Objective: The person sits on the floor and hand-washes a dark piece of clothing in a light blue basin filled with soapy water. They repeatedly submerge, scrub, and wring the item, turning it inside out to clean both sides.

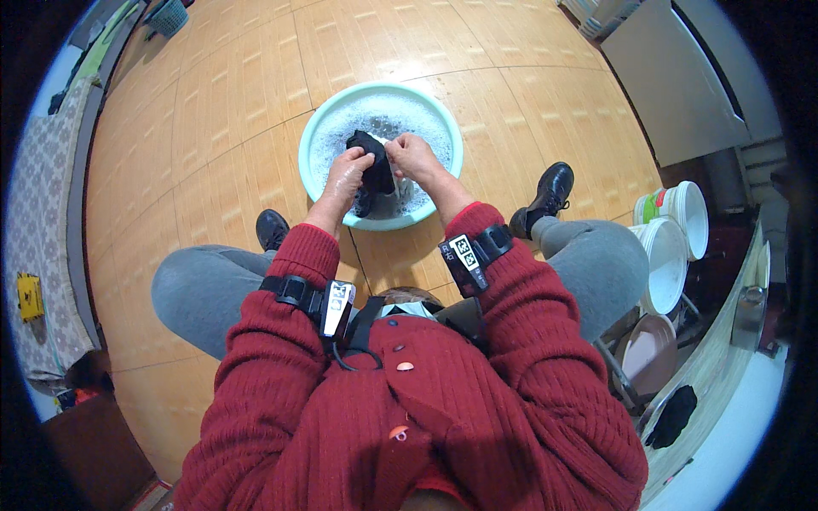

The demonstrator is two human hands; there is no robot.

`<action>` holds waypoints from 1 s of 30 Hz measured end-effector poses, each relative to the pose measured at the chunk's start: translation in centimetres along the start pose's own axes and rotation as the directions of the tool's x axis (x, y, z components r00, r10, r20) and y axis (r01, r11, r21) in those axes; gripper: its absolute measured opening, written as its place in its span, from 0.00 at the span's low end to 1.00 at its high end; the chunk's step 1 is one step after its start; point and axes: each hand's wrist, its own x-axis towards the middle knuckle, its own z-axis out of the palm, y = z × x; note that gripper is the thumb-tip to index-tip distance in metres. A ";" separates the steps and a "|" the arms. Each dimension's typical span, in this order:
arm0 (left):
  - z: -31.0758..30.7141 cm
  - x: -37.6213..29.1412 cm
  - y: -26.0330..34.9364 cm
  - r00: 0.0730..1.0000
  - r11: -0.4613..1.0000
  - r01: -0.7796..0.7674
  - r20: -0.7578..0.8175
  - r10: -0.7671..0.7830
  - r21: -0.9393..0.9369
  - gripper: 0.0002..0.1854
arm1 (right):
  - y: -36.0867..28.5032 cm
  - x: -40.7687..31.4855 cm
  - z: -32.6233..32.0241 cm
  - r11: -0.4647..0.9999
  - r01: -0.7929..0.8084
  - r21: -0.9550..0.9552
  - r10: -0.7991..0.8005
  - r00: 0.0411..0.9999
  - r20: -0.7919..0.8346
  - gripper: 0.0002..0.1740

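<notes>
A pale green plastic basin (307, 153) stands on the floor between my feet, holding water topped with white suds (418, 115). Over the water, my left hand (348, 172) pinches a black cloth item (380, 169), thumb and fingers on its upper part. My right hand (412, 156) grips the item's right side, where a white part shows beside the black. The lower end of the cloth hangs down to the suds. I cannot tell what kind of garment it is. Wet foam glistens on the back of my left hand.
White plastic buckets (664, 265) and a pinkish basin (647, 351) are at my right. A dark cloth (672, 416) lies on the surface at lower right. Along the left runs a table with a patterned cover (48, 185), bearing a yellow object (30, 297). A basket (167, 18) is far left.
</notes>
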 end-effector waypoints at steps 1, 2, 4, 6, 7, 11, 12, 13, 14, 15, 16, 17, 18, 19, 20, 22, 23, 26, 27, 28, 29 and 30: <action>0.1 -0.1 -0.1 0.999 0.998 -0.047 0.003 0.047 0.035 0.05 | 0.2 0.0 -0.1 1.000 -0.001 0.017 0.001 1.000 -0.012 0.14; 0.2 -0.1 -0.3 0.995 0.993 -0.101 0.024 0.099 0.068 0.05 | 0.4 -0.1 -0.1 0.999 -0.004 0.034 0.005 1.000 -0.026 0.13; 0.4 -0.1 -0.4 0.991 0.976 -0.136 0.026 0.133 0.171 0.05 | 0.8 -0.3 -0.1 0.990 -0.036 0.133 0.037 0.999 -0.006 0.11; 0.5 -0.2 -0.5 0.997 0.979 -0.076 0.017 0.074 0.190 0.05 | 1.0 -0.6 -0.1 0.953 -0.126 0.276 0.116 0.992 0.050 0.09; 0.5 -0.3 -0.7 0.999 0.990 -0.037 0.016 0.035 0.139 0.06 | 1.1 -0.6 -0.3 0.952 -0.100 0.289 0.088 0.995 0.055 0.09; -0.4 -0.1 -1.9 0.985 0.933 0.169 0.027 -0.169 -0.317 0.07 | 1.4 -0.3 -1.6 0.934 -0.084 0.347 0.076 0.996 0.035 0.13; -0.9 0.2 -2.4 0.983 0.896 0.163 -0.011 -0.184 -0.412 0.07 | 1.6 -0.2 -2.1 0.909 -0.071 0.411 0.070 0.997 0.018 0.12; -1.4 0.5 -3.0 0.978 0.851 0.151 -0.048 -0.202 -0.502 0.08 | 1.9 -0.1 -2.8 0.889 -0.100 0.447 0.110 0.994 0.005 0.11; -2.0 1.1 -3.5 0.961 0.801 0.166 -0.089 -0.263 -0.575 0.08 | 2.4 -0.1 -3.4 0.862 -0.125 0.491 0.152 0.988 -0.016 0.10; -2.7 1.6 -4.0 0.947 0.793 0.146 -0.149 -0.286 -0.591 0.10 | 2.9 0.0 -4.0 0.867 -0.105 0.487 0.147 0.988 -0.048 0.09; -3.4 2.2 -4.3 0.928 0.785 0.125 -0.208 -0.308 -0.606 0.11 | 3.5 0.0 -4.6 0.853 -0.057 0.519 0.138 0.983 -0.119 0.10; -3.9 2.9 -4.5 0.960 0.657 0.054 -0.143 -0.242 -0.752 0.14 | 4.0 0.0 -5.1 0.837 -0.007 0.547 0.131 0.973 -0.188 0.10; -4.5 3.5 -4.4 0.957 0.585 0.011 -0.161 -0.240 -0.811 0.12 | 4.4 0.1 -5.7 0.814 0.043 0.580 0.107 0.969 -0.221 0.10; -5.2 3.9 -4.0 0.961 0.616 -0.069 -0.217 -0.169 -0.785 0.12 | 4.7 0.0 -6.2 0.790 0.119 0.602 0.070 0.957 -0.281 0.10; -5.5 4.1 -3.4 0.938 0.651 -0.102 -0.291 -0.189 -0.752 0.12 | 4.6 0.1 -6.7 0.776 0.082 0.625 0.158 0.934 -0.319 0.09; -5.5 4.1 -1.3 0.961 0.709 -0.143 -0.268 -0.066 -0.691 0.12 | 3.7 -0.2 -7.4 0.633 0.148 0.760 0.142 0.943 -0.301 0.09; -5.2 3.9 0.1 0.963 0.727 -0.155 -0.267 -0.042 -0.669 0.13 | 2.6 -0.3 -7.4 0.552 0.213 0.806 0.008 0.965 -0.260 0.08; -3.4 2.9 5.5 0.980 0.728 -0.167 -0.195 0.047 -0.665 0.15 | -2.4 -1.0 -7.4 0.482 0.263 0.836 -0.117 0.965 -0.236 0.09; -3.0 2.3 7.3 0.981 0.732 -0.179 -0.176 0.081 -0.658 0.14 | -4.1 -1.8 -7.5 0.489 0.292 0.822 -0.171 0.956 -0.238 0.12; -2.7 1.8 9.1 0.980 0.726 -0.200 -0.145 0.139 -0.658 0.13 | -5.9 -2.6 -7.8 0.478 0.342 0.809 -0.275 0.933 -0.231 0.18; -2.9 1.3 10.9 0.973 0.742 -0.228 -0.130 0.188 -0.631 0.13 | -7.7 -3.4 -8.0 0.517 0.358 0.778 -0.263 0.931 -0.253 0.20; -3.1 0.8 12.6 0.966 0.758 -0.253 -0.119 0.228 -0.601 0.13 | -9.2 -4.2 -8.1 0.509 0.422 0.750 -0.383 0.891 -0.241 0.23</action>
